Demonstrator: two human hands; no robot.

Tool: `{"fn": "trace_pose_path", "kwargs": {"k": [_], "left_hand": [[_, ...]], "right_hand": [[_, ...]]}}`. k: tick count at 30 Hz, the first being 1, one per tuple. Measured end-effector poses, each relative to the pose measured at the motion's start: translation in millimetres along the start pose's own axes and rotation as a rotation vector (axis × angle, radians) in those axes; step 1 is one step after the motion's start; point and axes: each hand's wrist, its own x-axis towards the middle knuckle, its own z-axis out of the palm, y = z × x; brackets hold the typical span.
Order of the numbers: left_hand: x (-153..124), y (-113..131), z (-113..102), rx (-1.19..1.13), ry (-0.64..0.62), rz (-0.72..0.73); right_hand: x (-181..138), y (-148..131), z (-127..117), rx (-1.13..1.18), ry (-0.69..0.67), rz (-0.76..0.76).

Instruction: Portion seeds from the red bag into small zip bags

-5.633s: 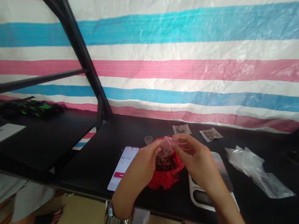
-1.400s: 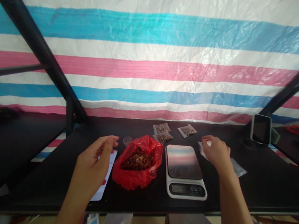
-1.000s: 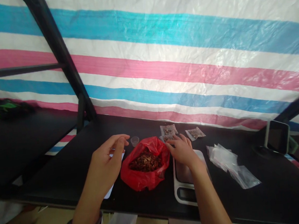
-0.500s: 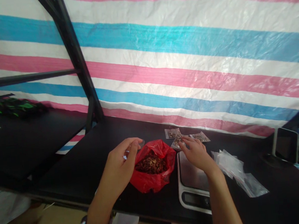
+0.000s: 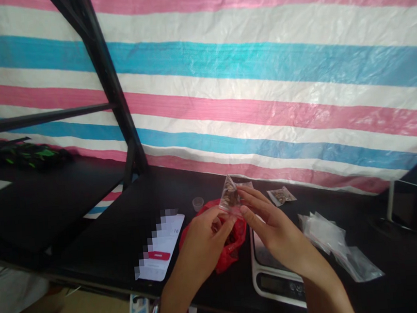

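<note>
My left hand [image 5: 206,234] and my right hand [image 5: 268,222] meet above a red plastic bag [image 5: 233,244] of brown pieces on the black table [image 5: 102,234]. Together they pinch a small clear packet [image 5: 229,198] holding some brown pieces, held upright by its lower edge. My right forearm crosses a white digital scale [image 5: 274,280]. Another filled packet [image 5: 281,196] lies flat on the table behind my right hand.
A phone [image 5: 160,248] with a lit screen lies left of the red bag, a tiny clear cup [image 5: 198,203] behind it. Empty clear bags [image 5: 338,247] are piled right of the scale. A small screen on a stand [image 5: 406,205] is far right. Black frame post [image 5: 111,92] at left.
My right hand picked a filled packet off the table behind the bag and raised it. My left hand moved in from beside the bag and now pinches the packet too.
</note>
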Motion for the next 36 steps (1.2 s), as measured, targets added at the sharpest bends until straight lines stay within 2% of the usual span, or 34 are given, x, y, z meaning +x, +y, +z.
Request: {"fn": "trace_pose_path", "kwargs": {"k": [3, 5, 8, 10, 15, 22, 25, 29, 32, 36], "left_hand": [[0.0, 1.8, -0.2, -0.006, 0.060, -0.020], [-0.6, 2.7, -2.4, -0.023, 0.095, -0.016], [-3.0, 4.3, -5.5, -0.094, 0.106, -0.001], [-4.9, 5.2, -6.9, -0.134, 0.111, 0.003], [-5.6, 4.0, -10.9, -0.172, 0.096, 0.040], [-3.8, 1.5, -18.3, -0.200, -0.033, 0.068], [-6.3, 4.2, -20.4, -0.148, -0.061, 0.063], [-7.2, 4.0, -20.0, -0.022, 0.032, 0.027], [-3.5, -1.3, -18.3, -0.005, 0.126, 0.048], [1.2, -9.1, -18.3, -0.081, 0.104, 0.052]], "right_hand": [[1.1, -3.3, 3.6, 0.013, -0.019, -0.024], [1.6, -5.7, 3.8, -0.017, 0.016, -0.061], [1.0, -12.2, 4.4, -0.065, 0.092, -0.124], [0.3, -16.2, 6.4, -0.073, 0.076, -0.124], [1.0, -14.6, 14.4, -0.034, 0.021, -0.036], [3.0, -8.2, 16.7, 0.139, -0.089, 0.112], [4.3, -7.4, 16.2, 0.090, -0.029, 0.093], [6.5, -3.1, 18.0, 0.017, 0.157, 0.073], [8.0, 5.3, 22.9, 0.036, 0.093, 0.072], [11.7, 24.4, 32.3, 0.215, 0.091, 0.216]]}}
